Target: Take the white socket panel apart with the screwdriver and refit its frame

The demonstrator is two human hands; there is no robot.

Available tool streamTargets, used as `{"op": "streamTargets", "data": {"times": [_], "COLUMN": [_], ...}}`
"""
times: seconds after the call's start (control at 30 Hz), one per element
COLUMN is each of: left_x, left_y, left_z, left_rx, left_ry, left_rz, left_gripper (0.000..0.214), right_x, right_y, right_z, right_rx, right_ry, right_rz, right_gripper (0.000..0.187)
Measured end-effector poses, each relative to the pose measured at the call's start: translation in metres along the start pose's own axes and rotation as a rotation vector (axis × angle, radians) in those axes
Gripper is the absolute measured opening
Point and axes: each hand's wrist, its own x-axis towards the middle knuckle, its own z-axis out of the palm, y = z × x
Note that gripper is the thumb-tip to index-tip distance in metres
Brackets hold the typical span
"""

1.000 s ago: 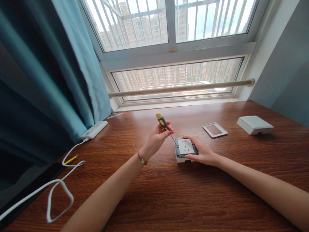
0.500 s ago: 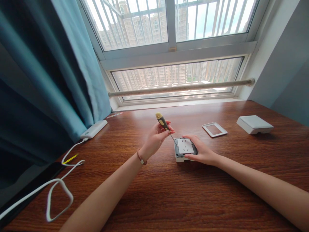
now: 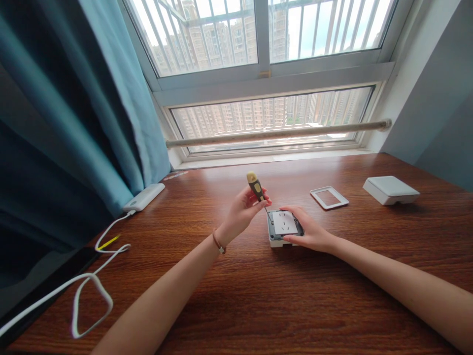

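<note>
My left hand (image 3: 247,209) is closed around a yellow and dark grey screwdriver (image 3: 254,184). The handle leans up and to the left, and the thin shaft slants down to the left side of a wall socket (image 3: 284,223). Whether the tip sits in a screw is too small to tell. The socket has a white slotted face, a dark grey surround and a white box beneath, and it lies face up on the table. From the right, my right hand (image 3: 308,230) grips it, thumb on the near edge and fingers over the far edge.
A white square frame (image 3: 328,197) and a white box-shaped cover (image 3: 390,190) lie on the wooden table (image 3: 236,291) to the right. At left are a white power strip (image 3: 144,197), its looped cable (image 3: 92,277) and a yellow strip (image 3: 108,242). Blue curtain (image 3: 121,108) hangs there.
The screwdriver handle has shifted right and become more upright, with my left hand moving slightly right along with it. My right hand and the socket have stayed nearly in place.
</note>
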Motion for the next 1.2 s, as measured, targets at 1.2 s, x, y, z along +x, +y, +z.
{"op": "streamTargets", "data": {"times": [1.2], "left_x": [0.003], "left_y": [0.019], "left_z": [-0.005], "left_rx": [0.112], "left_ry": [-0.059], "left_rz": [-0.104], "left_gripper": [0.03], "right_x": [0.001], "right_y": [-0.002], "right_z": [-0.001], "right_rx": [0.004], "right_ry": [-0.002], "right_rz": [0.028], "right_gripper": [0.067]}}
